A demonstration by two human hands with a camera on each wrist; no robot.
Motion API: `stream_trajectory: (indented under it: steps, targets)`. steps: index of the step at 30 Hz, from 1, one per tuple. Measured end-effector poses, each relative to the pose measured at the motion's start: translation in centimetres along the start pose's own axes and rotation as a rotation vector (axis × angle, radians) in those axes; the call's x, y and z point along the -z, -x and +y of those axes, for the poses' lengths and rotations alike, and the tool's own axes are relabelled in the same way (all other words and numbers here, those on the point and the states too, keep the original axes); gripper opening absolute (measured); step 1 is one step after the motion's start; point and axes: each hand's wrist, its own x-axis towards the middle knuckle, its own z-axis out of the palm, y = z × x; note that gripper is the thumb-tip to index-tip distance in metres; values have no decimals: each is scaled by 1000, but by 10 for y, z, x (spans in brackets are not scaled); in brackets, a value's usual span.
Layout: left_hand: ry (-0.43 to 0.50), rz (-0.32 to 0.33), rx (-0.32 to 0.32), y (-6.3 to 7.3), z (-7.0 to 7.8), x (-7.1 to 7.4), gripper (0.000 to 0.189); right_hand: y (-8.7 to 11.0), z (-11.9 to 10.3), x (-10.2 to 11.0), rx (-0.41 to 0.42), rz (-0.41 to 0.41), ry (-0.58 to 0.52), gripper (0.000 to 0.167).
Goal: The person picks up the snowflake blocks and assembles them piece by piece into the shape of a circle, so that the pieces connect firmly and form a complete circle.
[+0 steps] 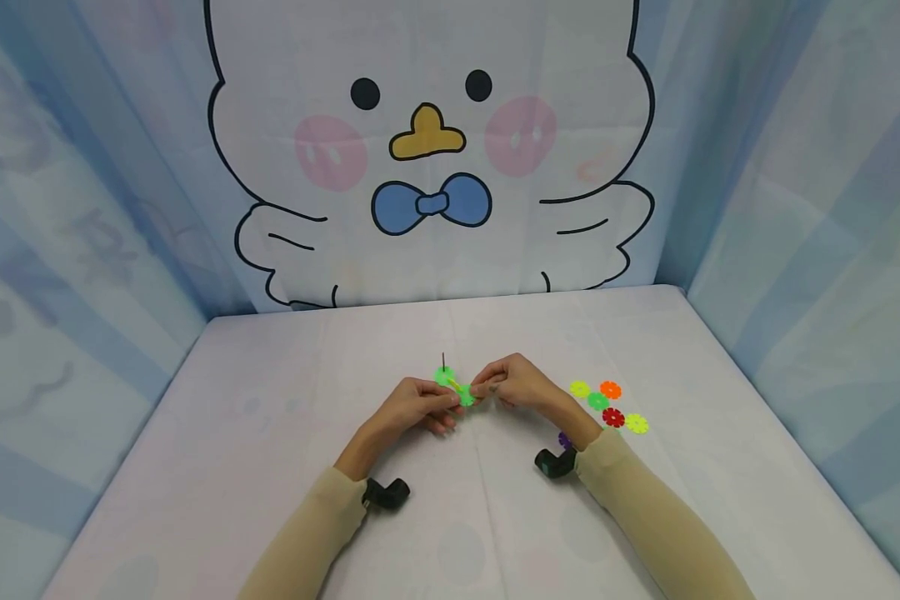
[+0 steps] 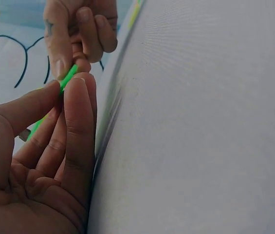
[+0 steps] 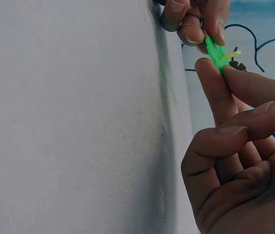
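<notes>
My left hand (image 1: 418, 403) and right hand (image 1: 517, 382) meet over the middle of the table, both pinching a bright green notched disc (image 1: 466, 396) between thumb and fingers. In the right wrist view the green disc (image 3: 215, 51) stands on edge, with the fingertips of each hand at opposite sides of its rim. A yellow disc (image 1: 454, 385), seen nearly edge-on, joins it to a second green disc (image 1: 444, 376). A thin dark brown disc (image 1: 443, 362) sticks up from that far end. Fingers partly hide the held disc.
Right of my right hand lie loose notched discs: an orange disc (image 1: 611, 390), a red disc (image 1: 613, 418), a green disc (image 1: 598, 402), and yellow discs (image 1: 637, 424). A purple disc (image 1: 565, 440) is partly hidden by the right wrist. Printed curtains (image 1: 810, 250) enclose the white-covered table (image 1: 270, 467).
</notes>
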Motion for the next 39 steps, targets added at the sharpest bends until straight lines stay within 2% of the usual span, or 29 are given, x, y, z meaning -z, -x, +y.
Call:
stream_trajectory:
  steps: [11, 19, 24, 30, 34, 39]
  targets:
    - [5, 59, 19, -3, -2, -3, 27, 2, -2, -3, -1, -33, -33, 18]
    - [4, 75, 2, -7, -4, -4, 26, 2, -2, 2, 21, -46, 28, 19]
    - [18, 78, -3, -7, -5, -3, 26, 5, 0, 17, 48, -32, 66, 19]
    - [18, 57, -12, -7, -6, -3, 29, 12, 10, 41, 5, 47, 132, 19]
    - [19, 65, -2, -8, -7, -2, 28, 21, 18, 59, -18, 78, 204, 21]
    - [17, 72, 0, -7, -7, -2, 27, 33, 28, 80, -40, 76, 330, 25]
